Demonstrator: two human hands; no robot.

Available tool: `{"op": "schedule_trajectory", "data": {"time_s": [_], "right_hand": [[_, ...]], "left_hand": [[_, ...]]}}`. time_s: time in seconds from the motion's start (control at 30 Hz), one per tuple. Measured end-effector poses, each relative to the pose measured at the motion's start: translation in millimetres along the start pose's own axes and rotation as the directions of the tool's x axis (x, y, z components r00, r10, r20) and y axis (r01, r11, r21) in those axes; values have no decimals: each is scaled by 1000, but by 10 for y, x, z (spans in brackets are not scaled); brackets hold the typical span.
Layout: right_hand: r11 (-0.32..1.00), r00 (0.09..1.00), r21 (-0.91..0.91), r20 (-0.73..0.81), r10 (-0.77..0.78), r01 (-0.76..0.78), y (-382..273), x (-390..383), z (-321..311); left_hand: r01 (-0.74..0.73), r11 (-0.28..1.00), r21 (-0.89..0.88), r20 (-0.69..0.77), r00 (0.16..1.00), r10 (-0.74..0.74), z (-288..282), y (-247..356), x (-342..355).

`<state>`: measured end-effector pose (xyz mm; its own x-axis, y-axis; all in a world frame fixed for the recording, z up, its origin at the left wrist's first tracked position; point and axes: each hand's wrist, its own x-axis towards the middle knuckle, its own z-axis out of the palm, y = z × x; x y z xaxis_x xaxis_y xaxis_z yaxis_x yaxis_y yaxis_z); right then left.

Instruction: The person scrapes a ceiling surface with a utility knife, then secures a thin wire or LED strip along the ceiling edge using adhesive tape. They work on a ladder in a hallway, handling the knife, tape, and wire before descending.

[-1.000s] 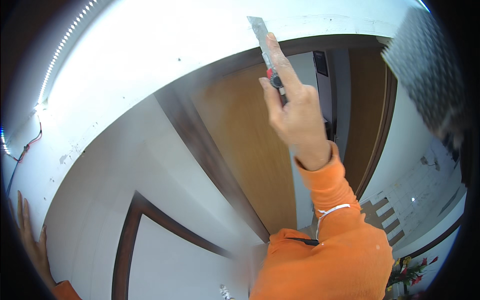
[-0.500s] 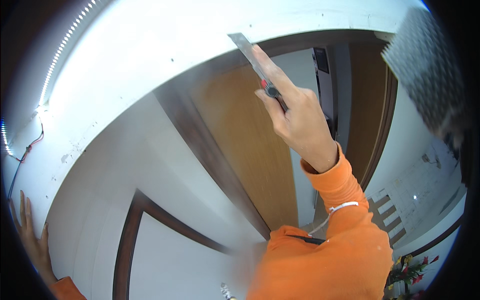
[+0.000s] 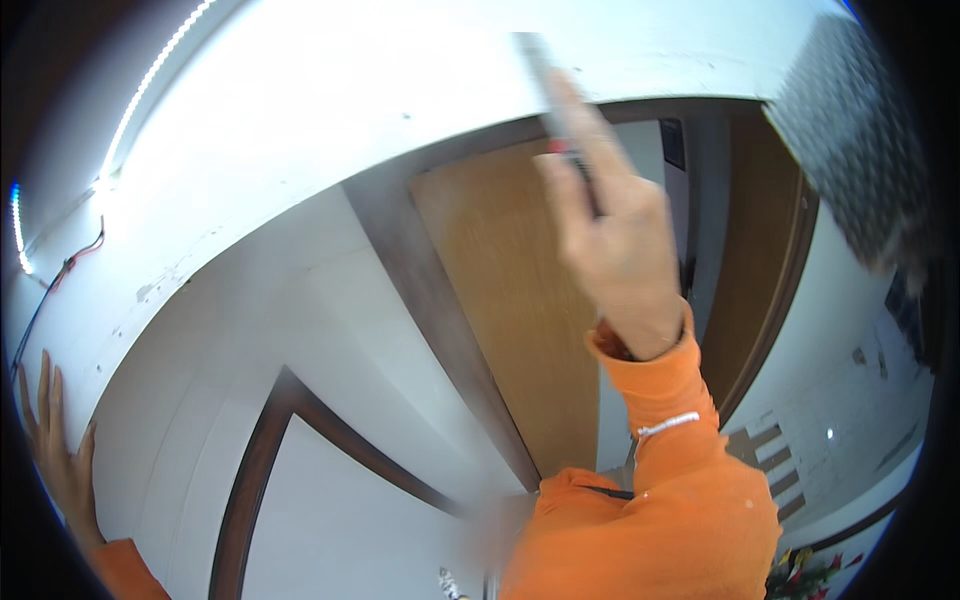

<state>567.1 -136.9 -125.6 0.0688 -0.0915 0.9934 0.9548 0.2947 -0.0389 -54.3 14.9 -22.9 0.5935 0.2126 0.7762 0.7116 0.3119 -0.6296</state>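
Note:
My right hand [image 3: 628, 240], motion-blurred, grips a utility knife [image 3: 578, 165] with a long grey blade and a red and black slider. My index finger lies along it, and the blade is raised against or just before a white ledge [image 3: 300, 90] with small dark marks. At the lower left my left hand [image 3: 60, 450] rests with fingers spread on the same white surface, beneath a red and black wire [image 3: 68, 264].
An LED strip [image 3: 150, 70] runs along the upper left. Beyond are a wooden door [image 3: 505, 280], another doorway [image 3: 745, 250], a dark-framed white panel [image 3: 350, 520] and flowers [image 3: 815, 570]. A grey textured object [image 3: 840, 140], partly blurred, fills the upper right.
The knife dipped down and left, then moved up and right again, now more smeared by motion. The view has shifted slightly. My left hand stays spread on the surface.

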Motion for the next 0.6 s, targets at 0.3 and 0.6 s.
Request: {"op": "schedule_trajectory", "data": {"time_s": [0.3,0.6], "right_hand": [[994,974,-22,201,109,-107,-220,-122,416],[986,966,100,236,110,-136,-453,-240,822]], "left_hand": [[12,998,-64,-44,999,-15,-7,149,36],[68,997,-20,66,996,-67,-399,337,142]]}}
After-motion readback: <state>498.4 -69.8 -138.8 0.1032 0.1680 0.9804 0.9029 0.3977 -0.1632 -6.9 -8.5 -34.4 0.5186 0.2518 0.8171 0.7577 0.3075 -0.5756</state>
